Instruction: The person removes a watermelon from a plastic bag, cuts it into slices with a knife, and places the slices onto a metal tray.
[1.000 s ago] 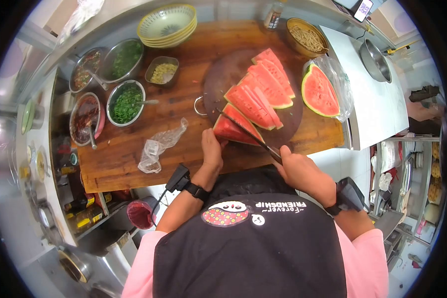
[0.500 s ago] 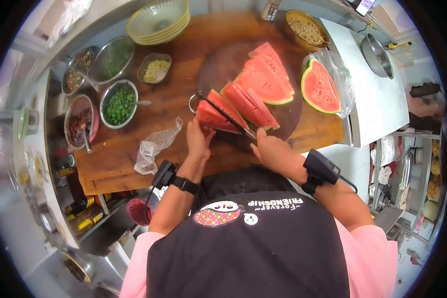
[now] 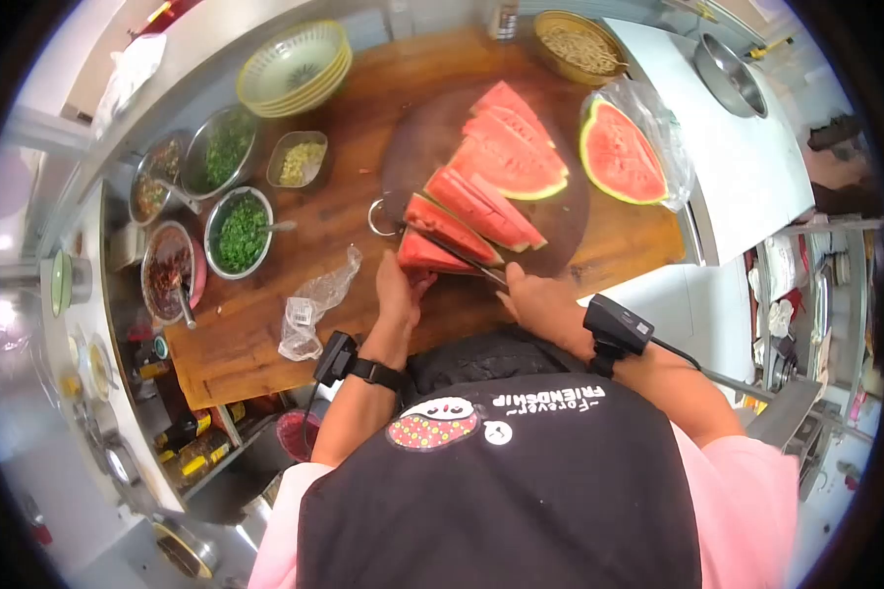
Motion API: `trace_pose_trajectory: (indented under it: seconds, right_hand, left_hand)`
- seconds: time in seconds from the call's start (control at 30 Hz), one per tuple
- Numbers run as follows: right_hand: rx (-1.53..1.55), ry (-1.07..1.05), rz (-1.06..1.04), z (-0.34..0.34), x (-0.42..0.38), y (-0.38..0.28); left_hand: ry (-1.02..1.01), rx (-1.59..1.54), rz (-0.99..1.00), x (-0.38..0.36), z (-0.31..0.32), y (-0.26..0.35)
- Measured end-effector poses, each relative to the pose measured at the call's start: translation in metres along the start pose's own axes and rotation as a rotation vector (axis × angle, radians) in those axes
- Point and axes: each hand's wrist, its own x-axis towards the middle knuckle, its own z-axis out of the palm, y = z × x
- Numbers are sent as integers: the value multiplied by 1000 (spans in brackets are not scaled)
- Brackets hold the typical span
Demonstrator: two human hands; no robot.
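Currently bending over a brown wooden counter, steadying the left end of a red watermelon wedge with the left hand, its fingers closing around that end. Gripping a long, dark-bladed knife by its handle in the right hand, and pointing the blade away to the upper left. Running that blade between the wedge and a thick red watermelon slice, both lying at the near side of a round, dark brown cutting board. Hiding most of the handle behind the right fingers.

Resting farther up the board, close to that slice: a narrow group of red watermelon slices, leaning against one another, and beyond it a fan of broad, green-rimmed watermelon slices. Lying just right of the board, partly on a crumpled clear plastic bag: a large cut watermelon piece, showing its red flesh upward.

Sitting at the far right of the counter: a yellow-brown bowl of pale strands. Standing at the far left: a stack of pale green, yellow-rimmed bowls, with a small square dish of chopped yellowish pieces sitting nearer. Holding bright chopped greens and a spoon, farther left: a round metal bowl. Lying near the left hand, well apart from the knife: a crumpled clear plastic wrapper.
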Motion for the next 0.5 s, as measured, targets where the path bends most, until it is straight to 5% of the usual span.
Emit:
trace_pose_trajectory:
  seconds: [0.17, 0.3, 0.5]
  right_hand:
    - [77, 31, -74, -26, -8, 7]
    - [343, 332, -210, -60, -53, 11]
    - [745, 549, 292, -80, -97, 64]
  left_hand:
    - [-2, 10, 49, -9, -8, -8]
    - [24, 11, 19, -1, -20, -21]
    - [63, -73, 9, -9, -18, -22]
